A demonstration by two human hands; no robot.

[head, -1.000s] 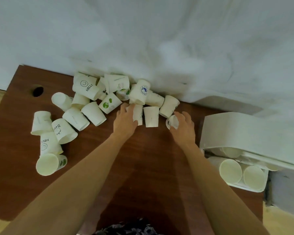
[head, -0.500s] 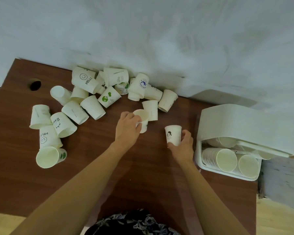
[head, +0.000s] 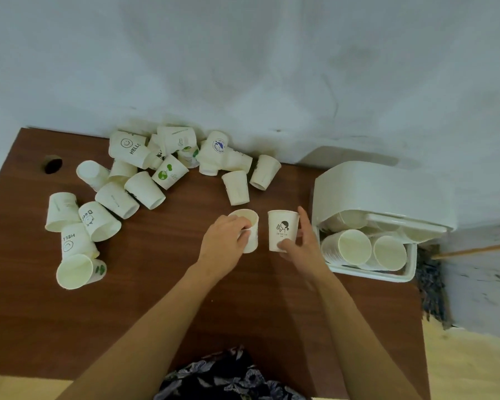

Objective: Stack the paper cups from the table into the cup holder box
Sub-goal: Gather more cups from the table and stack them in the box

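Note:
My left hand (head: 224, 246) grips a plain white paper cup (head: 249, 230), held upright above the brown table (head: 162, 284). Just to its right, my right hand (head: 299, 245) holds a cup with a black figure print (head: 282, 230), also upright. The white cup holder box (head: 381, 197) stands at the table's right edge with its lid up. Stacks of cups (head: 355, 249) lie inside it, mouths facing me. Several loose cups (head: 145, 189) lie scattered across the table's back and left.
A round cable hole (head: 52, 165) is in the table's far left corner. A white draped cloth (head: 243, 67) forms the backdrop directly behind the table. Beside the box, off the table, lies a dark mop head (head: 430, 287) on a pale floor.
Both hands took one cup each from the pile and drew them toward me and to the right, closer to the box. The two cups now stand side by side.

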